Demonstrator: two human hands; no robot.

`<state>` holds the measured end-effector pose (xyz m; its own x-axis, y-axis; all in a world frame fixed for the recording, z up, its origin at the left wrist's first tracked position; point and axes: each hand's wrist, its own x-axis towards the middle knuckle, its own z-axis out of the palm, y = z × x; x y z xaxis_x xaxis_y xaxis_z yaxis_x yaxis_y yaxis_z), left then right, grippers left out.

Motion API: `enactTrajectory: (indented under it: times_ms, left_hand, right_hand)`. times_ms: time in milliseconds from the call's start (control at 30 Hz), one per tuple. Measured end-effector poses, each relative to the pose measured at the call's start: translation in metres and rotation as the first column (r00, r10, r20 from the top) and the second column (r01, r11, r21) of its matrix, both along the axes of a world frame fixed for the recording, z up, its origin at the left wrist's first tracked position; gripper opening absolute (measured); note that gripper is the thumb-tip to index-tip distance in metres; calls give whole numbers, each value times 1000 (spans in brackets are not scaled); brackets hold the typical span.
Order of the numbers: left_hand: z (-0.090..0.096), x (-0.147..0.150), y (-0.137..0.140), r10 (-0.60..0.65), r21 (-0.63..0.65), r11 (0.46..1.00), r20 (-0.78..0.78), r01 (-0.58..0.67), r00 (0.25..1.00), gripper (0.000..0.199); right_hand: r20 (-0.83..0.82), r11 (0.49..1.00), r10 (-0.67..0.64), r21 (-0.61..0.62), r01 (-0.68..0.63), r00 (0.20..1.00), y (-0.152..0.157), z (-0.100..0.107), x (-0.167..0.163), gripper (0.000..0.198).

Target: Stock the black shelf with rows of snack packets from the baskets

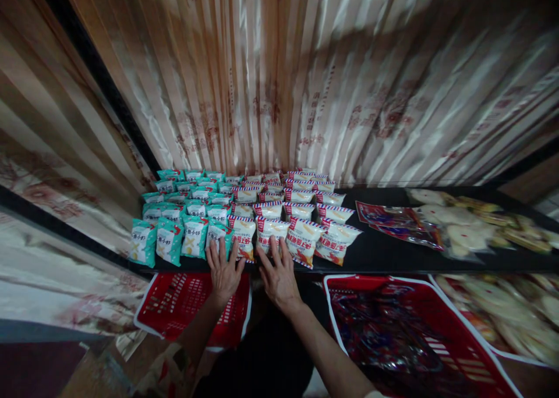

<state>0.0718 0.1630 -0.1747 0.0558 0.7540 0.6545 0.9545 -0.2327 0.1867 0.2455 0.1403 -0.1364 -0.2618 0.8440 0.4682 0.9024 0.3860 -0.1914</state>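
Rows of teal snack bags point(194, 235) stand on the left part of a black shelf point(393, 258). Beside them to the right are rows of white snack bags point(304, 240) with red print and striped top edges. My left hand point(225, 273) has its fingers spread against the front of a teal bag and the white bag point(243, 235) to its right. My right hand point(279, 279) lies with fingers apart on the front of another white bag point(271, 230) in the front row. Both hands rest on the bags without gripping them.
Red flat packets point(393, 217) and pale clear-wrapped packets point(465, 226) lie farther right on the shelf. Below stand a red basket point(192, 305) at left and another red basket point(458, 351) with dark packets. A pleated curtain point(271, 84) hangs behind.
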Motion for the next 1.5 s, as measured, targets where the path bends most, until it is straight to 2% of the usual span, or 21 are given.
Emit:
enactTrajectory:
  times_ms: [400, 600, 800, 967, 1167, 1367, 1500]
  left_hand:
    - [8, 11, 3, 36, -49, 998, 7, -35, 999, 57]
    - [3, 13, 5, 39, -52, 998, 38, -37, 999, 56]
    - [-1, 11, 3, 36, 4, 999, 7, -36, 999, 57]
    - [2, 10, 0, 29, 56, 998, -22, -28, 999, 63]
    - [7, 12, -7, -33, 66, 997, -4, 33, 999, 69]
    - [13, 35, -12, -221, 74, 972, -43, 224, 974, 68]
    - [14, 47, -8, -259, 72, 962, -54, 262, 964, 68]
  right_hand:
    - [0, 999, 2, -43, -2, 1000, 12, 1, 1, 62]
    - [-21, 999, 15, -48, -16, 1000, 15, 0, 3, 61]
    - [-32, 998, 20, -56, -22, 999, 6, 4, 6, 52]
    - [-67, 1000, 3, -12, -4, 998, -7, 5, 12, 51]
    - [-174, 984, -168, 25, 175, 970, -18, 1, 34, 57]
    - [-210, 986, -145, 49, 159, 967, -11, 1, 45, 61]
    - [-275, 966, -214, 81, 244, 937, -8, 1, 49, 62]
